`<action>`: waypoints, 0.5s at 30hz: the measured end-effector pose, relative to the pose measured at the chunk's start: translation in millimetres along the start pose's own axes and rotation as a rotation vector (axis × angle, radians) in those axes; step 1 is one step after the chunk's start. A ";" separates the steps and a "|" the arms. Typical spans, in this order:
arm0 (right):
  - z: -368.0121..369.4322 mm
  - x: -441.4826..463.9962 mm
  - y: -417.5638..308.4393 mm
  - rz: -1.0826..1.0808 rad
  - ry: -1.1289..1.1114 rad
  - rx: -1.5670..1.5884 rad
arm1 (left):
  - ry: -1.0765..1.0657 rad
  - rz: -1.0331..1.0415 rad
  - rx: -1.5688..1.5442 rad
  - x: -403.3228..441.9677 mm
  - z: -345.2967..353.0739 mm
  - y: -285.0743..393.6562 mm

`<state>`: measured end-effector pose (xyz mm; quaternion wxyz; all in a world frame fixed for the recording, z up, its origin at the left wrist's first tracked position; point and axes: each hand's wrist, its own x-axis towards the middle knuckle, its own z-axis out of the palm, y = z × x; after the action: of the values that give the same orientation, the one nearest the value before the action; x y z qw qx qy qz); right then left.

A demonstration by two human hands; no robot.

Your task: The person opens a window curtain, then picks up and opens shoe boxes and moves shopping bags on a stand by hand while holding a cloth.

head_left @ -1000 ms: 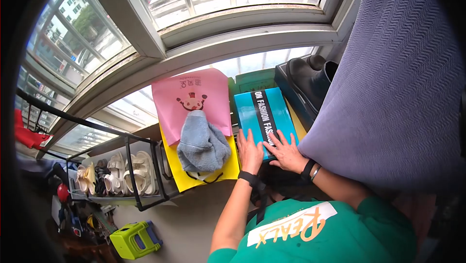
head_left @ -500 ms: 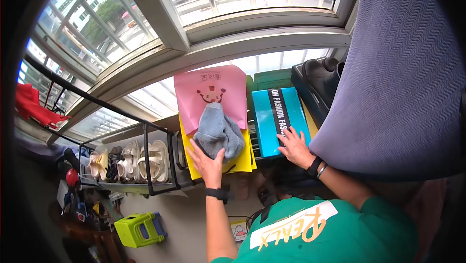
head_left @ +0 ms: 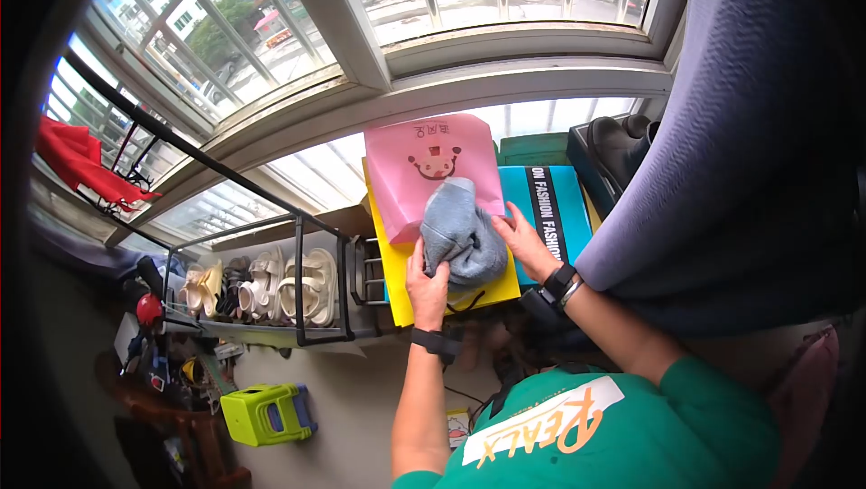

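A crumpled blue-grey cloth (head_left: 463, 236) lies on a pink bag (head_left: 428, 160) printed with a cartoon face. Beneath them is a yellow bag (head_left: 406, 304) with a dark handle cord. At the cloth's lower left edge rests my left hand (head_left: 427, 289), open, its thumb and fingers apart against the fabric. My right hand (head_left: 530, 244) is open too, fingers stretched toward the cloth's right side, over the near edge of a turquoise box (head_left: 566, 209) with a black lettered band. Whether its fingertips touch the cloth I cannot tell.
Pale sandals (head_left: 311, 286) and other shoes stand on a black-framed rack (head_left: 300, 277) to the left. Dark boots (head_left: 618, 151) sit in a box at the right, beside a hanging purple-grey curtain (head_left: 713, 164). A lime-green stool (head_left: 262, 415) is on the floor. Barred windows lie ahead.
My right hand has left the turquoise box's front and moved left toward the cloth. My left hand stays at the cloth, its fingers less spread. The view has shifted left.
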<state>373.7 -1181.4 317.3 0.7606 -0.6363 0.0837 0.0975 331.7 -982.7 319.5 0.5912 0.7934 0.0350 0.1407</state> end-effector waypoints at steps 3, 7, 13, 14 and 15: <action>3.5 21.7 -0.1 0.064 0.064 -0.003 | -0.066 0.018 0.062 -6.7 -1.5 5.2; 6.6 42.7 12.2 -0.040 0.082 -0.189 | -0.080 0.066 0.138 -9.9 -1.0 8.8; 4.2 43.6 23.7 -0.072 0.064 0.149 | -0.070 0.208 0.152 -9.0 -7.2 23.3; 3.4 42.5 23.1 -0.077 0.060 0.231 | -0.083 0.228 0.177 -10.2 -8.0 24.3; 0.7 39.7 22.2 -0.075 0.073 0.223 | -0.094 0.247 0.203 -11.7 -7.4 25.2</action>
<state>406.5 -1175.3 286.2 0.8262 -0.5536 0.0979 0.0358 315.7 -986.0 343.2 0.4873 0.8529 -0.0766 0.1709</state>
